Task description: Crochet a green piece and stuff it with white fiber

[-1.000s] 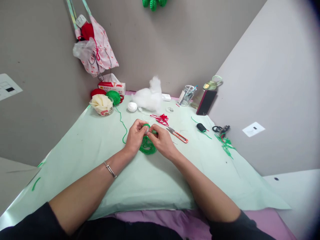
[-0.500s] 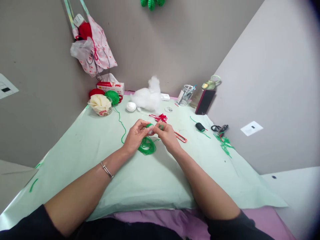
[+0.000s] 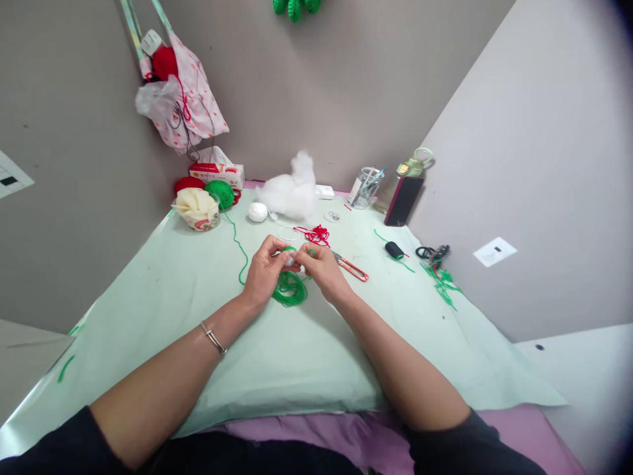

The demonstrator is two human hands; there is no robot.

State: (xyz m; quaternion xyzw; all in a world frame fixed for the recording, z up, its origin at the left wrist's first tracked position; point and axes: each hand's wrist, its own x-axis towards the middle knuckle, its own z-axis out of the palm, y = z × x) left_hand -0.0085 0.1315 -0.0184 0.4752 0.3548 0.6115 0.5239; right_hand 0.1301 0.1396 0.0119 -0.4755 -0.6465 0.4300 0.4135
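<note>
Near the middle of the table, my left hand (image 3: 263,274) is closed around a small green and white piece (image 3: 289,256). My right hand (image 3: 321,269) meets it from the right, fingertips pinched at the piece's edge; what they pinch is too small to make out. A little green yarn shows over the right fingers. Just below the hands lies a loose coil of green yarn (image 3: 289,290). Orange-handled snips (image 3: 353,267) lie right of my right hand, and tangled red yarn (image 3: 316,235) sits behind it.
White stuffing (image 3: 291,194) and a white yarn ball (image 3: 257,212) are at the back. A green yarn ball (image 3: 220,194), a container (image 3: 198,211) and a tissue box (image 3: 217,174) stand back left. A jar (image 3: 366,188), phone (image 3: 404,201) and black spool (image 3: 394,250) are on the right.
Both hands have shifted slightly left with the piece, and more of the snips shows beside my right hand. The view has moved a little.
</note>
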